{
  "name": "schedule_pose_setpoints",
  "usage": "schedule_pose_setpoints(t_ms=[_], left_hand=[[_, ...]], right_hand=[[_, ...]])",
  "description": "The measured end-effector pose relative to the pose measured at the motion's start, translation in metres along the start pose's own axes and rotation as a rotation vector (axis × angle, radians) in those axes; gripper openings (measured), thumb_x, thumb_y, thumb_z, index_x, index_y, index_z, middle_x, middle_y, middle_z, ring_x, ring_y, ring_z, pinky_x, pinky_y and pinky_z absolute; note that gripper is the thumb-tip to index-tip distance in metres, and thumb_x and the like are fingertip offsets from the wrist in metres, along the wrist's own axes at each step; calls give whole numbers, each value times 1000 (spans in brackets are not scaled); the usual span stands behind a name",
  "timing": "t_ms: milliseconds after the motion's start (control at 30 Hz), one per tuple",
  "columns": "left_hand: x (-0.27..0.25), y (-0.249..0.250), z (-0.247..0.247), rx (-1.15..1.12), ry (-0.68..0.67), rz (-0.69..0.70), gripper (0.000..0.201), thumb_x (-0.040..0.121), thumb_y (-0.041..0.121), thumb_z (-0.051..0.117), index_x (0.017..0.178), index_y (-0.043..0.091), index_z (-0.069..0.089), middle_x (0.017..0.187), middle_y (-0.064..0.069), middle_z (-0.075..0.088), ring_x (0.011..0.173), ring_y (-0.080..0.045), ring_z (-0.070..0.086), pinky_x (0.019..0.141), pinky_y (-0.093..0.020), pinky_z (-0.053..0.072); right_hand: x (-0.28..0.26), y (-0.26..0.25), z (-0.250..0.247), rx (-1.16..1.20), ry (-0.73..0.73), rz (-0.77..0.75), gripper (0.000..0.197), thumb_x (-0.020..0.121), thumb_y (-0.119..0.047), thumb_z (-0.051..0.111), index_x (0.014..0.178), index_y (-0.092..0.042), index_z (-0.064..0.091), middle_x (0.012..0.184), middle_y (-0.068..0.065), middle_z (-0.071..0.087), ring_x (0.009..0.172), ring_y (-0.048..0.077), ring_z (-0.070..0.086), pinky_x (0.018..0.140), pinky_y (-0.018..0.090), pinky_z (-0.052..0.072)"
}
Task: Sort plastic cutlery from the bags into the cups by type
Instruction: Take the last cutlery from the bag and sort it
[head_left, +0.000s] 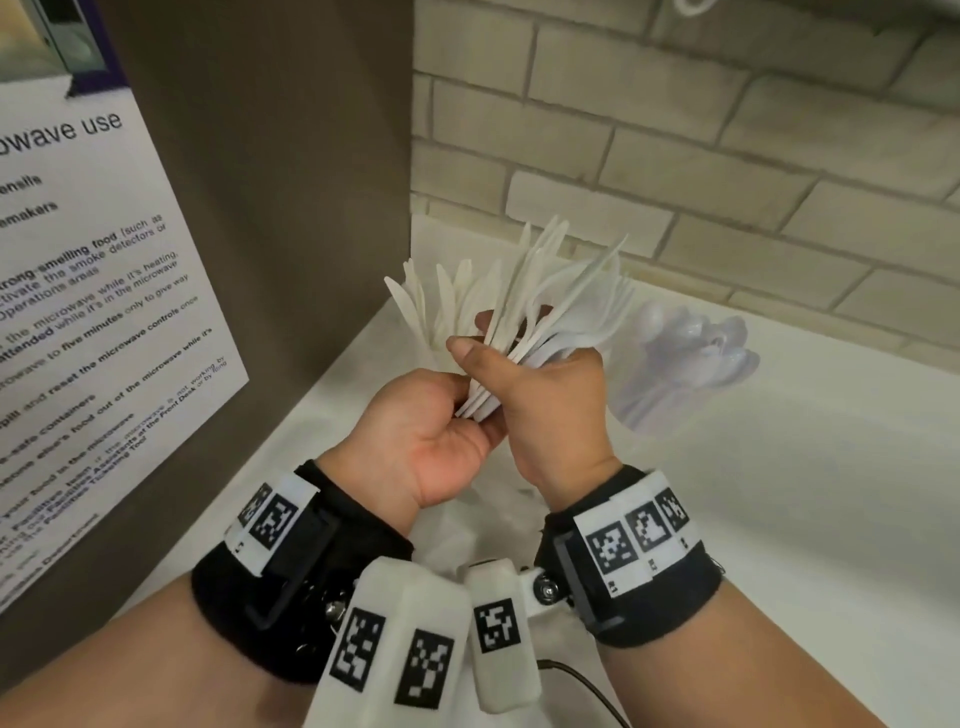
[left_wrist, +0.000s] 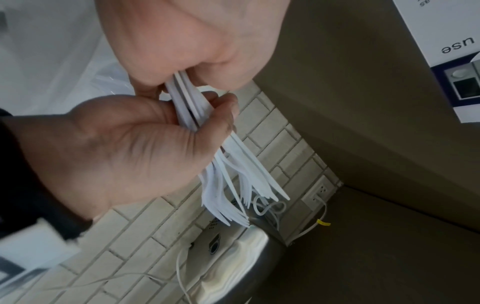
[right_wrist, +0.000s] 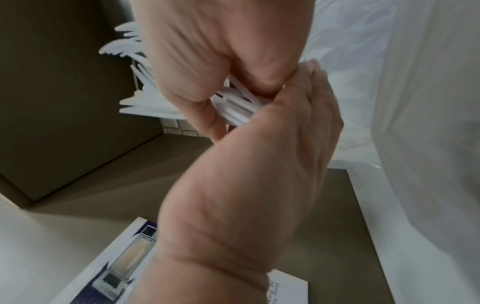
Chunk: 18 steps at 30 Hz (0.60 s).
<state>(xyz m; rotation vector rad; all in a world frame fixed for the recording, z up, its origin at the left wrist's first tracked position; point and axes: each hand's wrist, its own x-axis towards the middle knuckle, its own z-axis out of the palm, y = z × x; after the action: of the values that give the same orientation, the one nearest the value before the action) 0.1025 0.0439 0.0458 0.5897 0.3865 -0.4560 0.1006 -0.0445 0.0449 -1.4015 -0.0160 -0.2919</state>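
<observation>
Right hand (head_left: 550, 415) fingers wrapped around cutlery bundle (head_left: 545, 306), left hand (head_left: 431, 441) fingers pinching its handle ends

cutlery (head_left: 545, 306) white | wristbands (head_left: 291, 566) black, checkered tags | wall (head_left: 727, 156) beige brick

The white notice (head_left: 93, 291) on the brown panel (head_left: 291, 182) was headed "owave use". Legible lines included "strong-smelling food", "to five minutes" and "reset the microwave controls".

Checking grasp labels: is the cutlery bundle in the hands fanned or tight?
Fanned. The cutlery bundle splays at its far ends, while the right hand and left hand pinch its handles.
</observation>
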Motion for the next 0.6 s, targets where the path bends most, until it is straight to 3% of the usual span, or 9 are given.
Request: schedule_pose_setpoints(t_ms=[100, 167, 233, 300, 333, 367, 433, 533, 600], left_hand=[[-3, -1, -3, 143, 4, -21, 32, 99, 8, 36, 100, 4, 68, 102, -15, 71, 90, -24, 68, 89, -36, 54], [-5, 2, -7, 329, 55, 11, 28, 99, 17, 42, 102, 7, 68, 105, -11, 66, 97, -24, 61, 87, -35, 50], [-5, 8, -13, 408, 60, 228, 31, 96, 29, 53, 119, 10, 63, 116, -5, 63, 108, -21, 59, 89, -31, 46], [-7, 17, -15, 493, -80, 481, 62, 82, 47, 66, 132, 15, 51, 125, -1, 61, 121, -16, 56, 103, -32, 41], [-8, 21, -15, 542, -191, 561, 79, 72, 51, 74, 137, 17, 44, 126, -1, 61, 121, -15, 56, 104, -33, 42], [-9, 23, -13, 583, -286, 600, 92, 63, 48, 82, 139, 19, 39, 124, -2, 62, 118, -14, 58, 100, -31, 46], [-10, 24, -10, 634, -378, 618, 100, 52, 30, 91, 137, 23, 38, 114, -4, 66, 112, -18, 63, 89, -28, 51], [-9, 19, -8, 690, -305, 660, 78, 54, 4, 88, 121, 19, 52, 98, -5, 72, 107, -29, 66, 87, -34, 54], [-10, 17, -8, 699, -250, 683, 61, 59, -1, 81, 113, 14, 57, 92, -3, 72, 99, -28, 69, 84, -34, 54]], right_hand=[[2, -5, -1, 128, -11, 66, 17, 79, 4, 70, 79, -12, 67, 69, 5, 68, 66, 24, 68, 69, 38, 59], [7, -10, -8, 90, -3, 39, 14, 83, -1, 66, 79, -15, 63, 61, 2, 62, 56, 20, 60, 59, 34, 53], [12, -14, -18, -81, -59, -9, 8, 83, -6, 67, 80, -9, 61, 55, 2, 58, 48, 19, 56, 55, 32, 48], [10, -13, -25, -275, -220, -1, 12, 81, -6, 69, 83, -7, 57, 52, 2, 57, 42, 17, 55, 50, 29, 47], [8, -13, -25, -367, -314, 14, 14, 80, -5, 70, 83, -10, 57, 51, -1, 58, 42, 16, 55, 48, 28, 47], [4, -13, -23, -442, -401, 32, 15, 79, -4, 69, 85, -12, 58, 52, -2, 60, 42, 15, 57, 47, 29, 49], [-1, -11, -18, -526, -513, 64, 23, 77, -2, 68, 97, -11, 59, 59, -5, 64, 46, 17, 62, 49, 33, 55], [-5, -8, -11, -520, -584, 82, 46, 75, 1, 65, 117, -16, 56, 79, 2, 67, 56, 28, 68, 55, 45, 59], [-8, -6, -9, -510, -615, 98, 55, 73, 2, 66, 121, -21, 51, 87, 5, 67, 60, 32, 69, 56, 48, 60]])
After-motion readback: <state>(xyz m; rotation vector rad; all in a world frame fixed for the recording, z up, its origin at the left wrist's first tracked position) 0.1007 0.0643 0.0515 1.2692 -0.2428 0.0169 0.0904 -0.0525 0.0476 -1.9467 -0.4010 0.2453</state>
